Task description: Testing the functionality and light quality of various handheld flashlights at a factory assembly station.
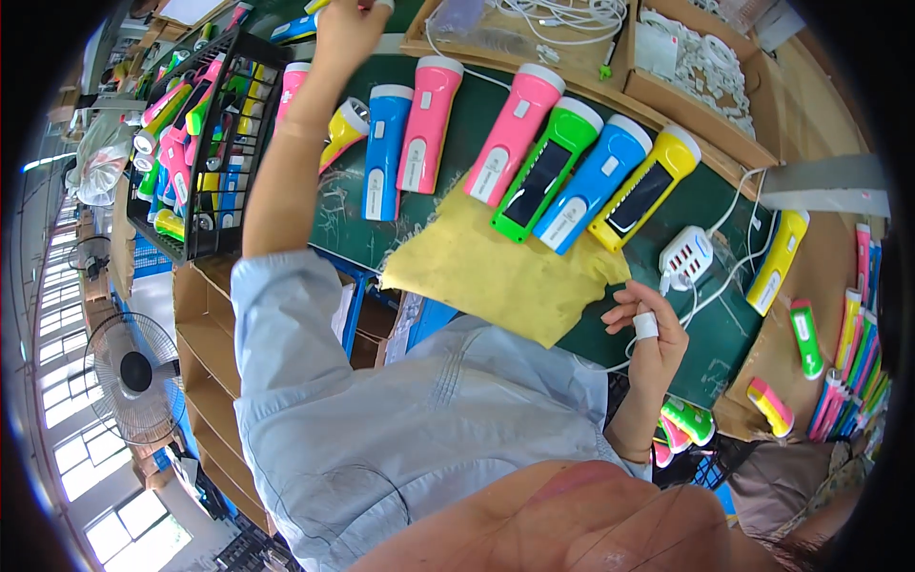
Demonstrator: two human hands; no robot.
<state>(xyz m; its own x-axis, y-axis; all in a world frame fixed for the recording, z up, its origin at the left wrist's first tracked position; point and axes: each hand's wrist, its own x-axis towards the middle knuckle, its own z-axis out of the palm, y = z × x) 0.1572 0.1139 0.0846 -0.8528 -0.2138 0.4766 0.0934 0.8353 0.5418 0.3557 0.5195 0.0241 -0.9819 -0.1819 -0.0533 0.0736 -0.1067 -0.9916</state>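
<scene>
My left hand (350,38) reaches to the far left, its fingers cut off by the picture's top edge; a blue and yellow flashlight (294,29) lies beside it. My right hand (656,338), white tape round one finger, is open and loosely curled, with nothing in it. It is beside a yellow cloth (505,276) and a white multi-port charger (686,257). Across the cloth and green table lie a pink flashlight (515,133), a green one (548,172), a blue one (596,181) and a yellow one (646,191). Left of these are another blue flashlight (386,153) and pink flashlight (431,124).
At left stands a black crate (195,162) full of flashlights. A cardboard box of white cables (701,76) sits at the back. More flashlights, including a yellow one (779,262), lie at right. White cords (729,276) cross the table. A fan (135,372) stands left.
</scene>
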